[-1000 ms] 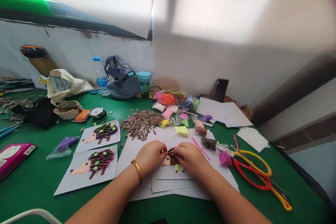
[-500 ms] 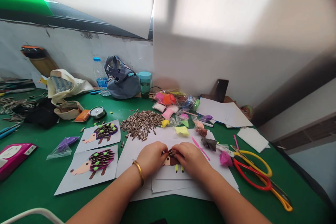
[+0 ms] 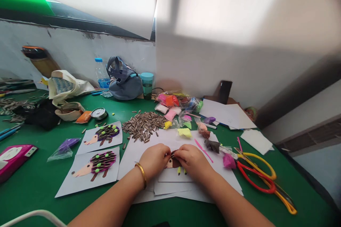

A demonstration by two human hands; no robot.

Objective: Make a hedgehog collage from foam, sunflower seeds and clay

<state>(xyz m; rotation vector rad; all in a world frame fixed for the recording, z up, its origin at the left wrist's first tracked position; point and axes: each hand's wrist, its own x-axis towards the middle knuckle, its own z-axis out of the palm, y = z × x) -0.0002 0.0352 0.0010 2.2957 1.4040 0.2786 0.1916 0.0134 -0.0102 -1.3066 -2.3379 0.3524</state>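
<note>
Both hands are held close together but apart over the brown hedgehog (image 3: 175, 164), which is laid on a stack of paper (image 3: 170, 177). By the left hand (image 3: 156, 160), the hedgehog is reached at its upper edge, on the head side, with thumb and finger drawn in; by the right hand (image 3: 193, 162), its back is covered in part. Whether anything is pinched in either hand cannot be told, since the fingertips are partly hidden. A bracelet (image 3: 141, 173) is worn on the left wrist. Two yellow-green feet (image 3: 179, 171) are shown below the hedgehog's body, tipped in black.

To the left of the hedgehog, two cards are laid on the green table (image 3: 42, 188); on the upper card (image 3: 84, 149) and the lower card (image 3: 66, 187) a hedgehog with striped spines and green dots is displayed. Seeds (image 3: 145, 124) are heaped beyond the hedgehog, to its left. Yellow clay (image 3: 184, 132) is placed beyond it, and a pink tool (image 3: 204, 150) is laid to its right, near dark clay (image 3: 212, 145) and magenta clay (image 3: 229, 161). Scissors (image 3: 271, 186) are rested farther to its right. Well beyond the hedgehog, a bag (image 3: 125, 88) and a cup (image 3: 147, 86) are stood side by side, and a phone (image 3: 225, 91) is propped up.
</note>
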